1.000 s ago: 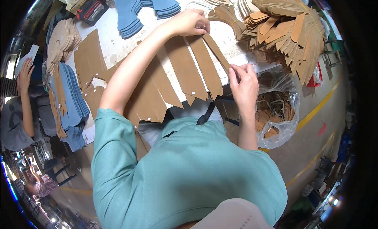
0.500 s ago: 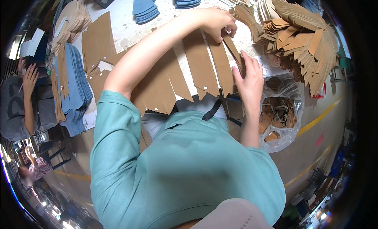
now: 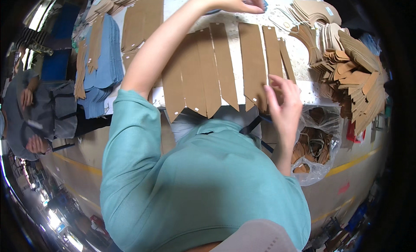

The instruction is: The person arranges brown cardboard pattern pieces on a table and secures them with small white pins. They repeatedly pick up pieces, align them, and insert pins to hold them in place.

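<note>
A row of long brown pointed cardboard strips (image 3: 225, 70) lies side by side across the white worktable (image 3: 303, 89), their pointed ends hanging over its near edge. Judging from how they lie, the laying-out looks well advanced: about seven strips are spread in the row, though overlaps at its left end make the count uncertain.

The right hand (image 3: 284, 102) hovers at the near right end of the row, fingers spread and loosely curled, touching or just above the point of the rightmost strips; whether it pinches one cannot be told. The left hand (image 3: 236, 0) reaches to the far end of the row, fingers bent down onto the table; what it grips, if anything, is hidden.

Right of the row stands one large heap of tan cut cardboard shapes (image 3: 351, 65), seemingly stock not yet handled. Below that heap, off the table edge, hangs one clear plastic bag of brown offcuts (image 3: 318, 143). Left of the row lies one stack of blue cut pieces (image 3: 102, 65).
</note>
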The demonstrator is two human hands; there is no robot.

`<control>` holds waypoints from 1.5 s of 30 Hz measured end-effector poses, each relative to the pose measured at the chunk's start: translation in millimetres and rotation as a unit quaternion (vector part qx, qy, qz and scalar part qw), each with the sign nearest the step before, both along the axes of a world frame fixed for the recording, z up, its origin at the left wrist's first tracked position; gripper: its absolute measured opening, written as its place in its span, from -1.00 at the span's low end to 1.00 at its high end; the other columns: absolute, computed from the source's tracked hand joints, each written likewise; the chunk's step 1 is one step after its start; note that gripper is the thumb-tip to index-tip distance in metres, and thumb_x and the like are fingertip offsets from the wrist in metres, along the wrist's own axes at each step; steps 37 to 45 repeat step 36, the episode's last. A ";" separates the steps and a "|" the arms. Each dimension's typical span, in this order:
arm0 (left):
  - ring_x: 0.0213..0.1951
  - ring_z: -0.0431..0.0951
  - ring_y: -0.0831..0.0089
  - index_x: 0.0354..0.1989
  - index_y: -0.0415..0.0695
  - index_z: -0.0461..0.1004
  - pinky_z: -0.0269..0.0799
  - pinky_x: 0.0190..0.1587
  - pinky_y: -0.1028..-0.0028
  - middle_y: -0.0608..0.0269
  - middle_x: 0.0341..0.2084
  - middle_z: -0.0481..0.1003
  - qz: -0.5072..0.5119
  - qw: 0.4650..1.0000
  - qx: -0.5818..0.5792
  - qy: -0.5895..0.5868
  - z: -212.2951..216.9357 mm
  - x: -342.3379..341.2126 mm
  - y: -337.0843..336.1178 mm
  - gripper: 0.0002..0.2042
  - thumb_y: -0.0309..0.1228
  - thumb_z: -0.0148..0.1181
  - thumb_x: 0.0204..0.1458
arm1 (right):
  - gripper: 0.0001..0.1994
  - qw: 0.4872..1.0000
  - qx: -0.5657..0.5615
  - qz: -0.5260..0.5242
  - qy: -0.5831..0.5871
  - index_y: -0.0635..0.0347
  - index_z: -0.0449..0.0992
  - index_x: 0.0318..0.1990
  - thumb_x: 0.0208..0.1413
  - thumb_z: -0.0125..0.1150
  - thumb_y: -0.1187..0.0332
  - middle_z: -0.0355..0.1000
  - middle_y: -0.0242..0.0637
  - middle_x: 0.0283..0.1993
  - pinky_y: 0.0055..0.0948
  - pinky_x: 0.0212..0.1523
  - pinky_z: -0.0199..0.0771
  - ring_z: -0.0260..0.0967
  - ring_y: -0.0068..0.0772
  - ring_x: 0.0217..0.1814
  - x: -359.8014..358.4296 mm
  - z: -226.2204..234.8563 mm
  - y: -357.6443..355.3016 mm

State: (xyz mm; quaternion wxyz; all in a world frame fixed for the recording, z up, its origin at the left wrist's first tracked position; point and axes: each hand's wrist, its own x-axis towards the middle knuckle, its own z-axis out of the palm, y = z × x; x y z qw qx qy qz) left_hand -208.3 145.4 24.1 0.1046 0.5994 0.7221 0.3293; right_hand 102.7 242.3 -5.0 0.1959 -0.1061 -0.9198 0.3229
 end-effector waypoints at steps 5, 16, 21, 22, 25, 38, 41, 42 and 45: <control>-0.26 0.60 0.36 -0.19 -0.11 0.58 0.51 -0.21 0.40 0.24 -0.35 0.61 0.140 0.944 -0.296 0.027 -4.6 -15.3 -63.1 -0.64 -0.17 0.39 -0.10 | -0.62 0.995 0.030 0.099 -0.006 0.13 0.46 -0.08 -0.11 0.41 0.39 0.48 -0.25 -0.25 -0.28 -0.12 0.47 0.42 -0.20 -0.14 -28.1 -16.6 -46.3; -0.29 0.50 0.63 -0.19 -0.18 0.52 0.43 -0.16 0.54 0.39 -0.39 0.53 0.135 0.964 -0.145 -0.175 -37.6 1.1 -81.2 -0.76 -0.44 0.37 -0.03 | -0.52 0.996 0.068 0.048 -0.018 0.04 0.39 0.09 -0.05 0.32 0.45 0.38 -0.16 -0.11 -0.20 -0.09 0.44 0.38 -0.09 -0.07 -25.3 -22.3 -73.3; -0.03 0.48 0.64 -0.07 -0.13 0.53 0.38 0.08 0.56 0.40 -0.13 0.52 -0.022 0.924 -0.025 -0.381 -14.7 -17.2 -94.1 -0.77 -0.45 0.28 0.10 | -0.42 0.995 0.023 0.074 -0.059 0.00 0.32 0.20 -0.06 0.28 0.48 0.32 -0.12 -0.07 -0.16 -0.02 0.39 0.33 -0.09 -0.02 -30.6 -23.3 -61.9; -0.16 0.51 0.59 -0.09 -0.11 0.54 0.41 -0.05 0.54 0.37 -0.23 0.54 -0.018 0.919 -0.003 -0.395 -10.7 -16.9 -97.9 -0.78 -0.43 0.28 0.08 | -0.42 0.996 0.005 0.062 -0.060 0.00 0.32 0.20 -0.06 0.27 0.50 0.35 -0.14 -0.11 -0.17 -0.02 0.38 0.34 -0.11 -0.05 -33.5 -23.6 -59.9; -0.26 0.52 0.59 -0.11 -0.12 0.52 0.44 -0.18 0.55 0.37 -0.32 0.53 -0.026 0.901 0.009 -0.432 5.9 -21.2 -107.8 -0.80 -0.43 0.29 0.10 | -0.47 0.993 -0.111 0.023 -0.023 0.07 0.35 0.16 -0.04 0.23 0.58 0.44 -0.25 -0.34 -0.27 -0.14 0.46 0.44 -0.25 -0.24 -39.8 -22.7 -53.2; -0.21 0.60 0.53 0.01 -0.06 0.53 0.52 -0.09 0.52 0.31 -0.30 0.62 0.112 0.918 -0.264 -0.274 -23.6 -25.4 -121.2 -0.60 -0.30 0.44 -0.02 | -0.93 0.892 -0.398 0.128 -0.174 0.26 0.57 -0.26 0.10 0.29 0.51 0.54 -0.42 -0.40 -0.71 -0.34 0.46 0.42 -0.77 -0.40 -3.3 -27.2 -63.2; -0.21 0.60 0.53 0.01 -0.06 0.53 0.52 -0.09 0.52 0.31 -0.30 0.62 0.112 0.918 -0.264 -0.274 -23.6 -25.4 -121.2 -0.60 -0.30 0.44 -0.02 | -0.93 0.892 -0.398 0.128 -0.174 0.26 0.57 -0.26 0.10 0.29 0.51 0.54 -0.42 -0.40 -0.71 -0.34 0.46 0.42 -0.77 -0.40 -3.3 -27.2 -63.2; -0.21 0.60 0.53 0.01 -0.06 0.53 0.52 -0.09 0.52 0.31 -0.30 0.62 0.112 0.918 -0.264 -0.274 -23.6 -25.4 -121.2 -0.60 -0.30 0.44 -0.02 | -0.93 0.892 -0.398 0.128 -0.174 0.26 0.57 -0.26 0.10 0.29 0.51 0.54 -0.42 -0.40 -0.71 -0.34 0.46 0.42 -0.77 -0.40 -3.3 -27.2 -63.2; -0.21 0.60 0.53 0.01 -0.06 0.53 0.52 -0.09 0.52 0.31 -0.30 0.62 0.112 0.918 -0.264 -0.274 -23.6 -25.4 -121.2 -0.60 -0.30 0.44 -0.02 | -0.93 0.892 -0.398 0.128 -0.174 0.26 0.57 -0.26 0.10 0.29 0.51 0.54 -0.42 -0.40 -0.71 -0.34 0.46 0.42 -0.77 -0.40 -3.3 -27.2 -63.2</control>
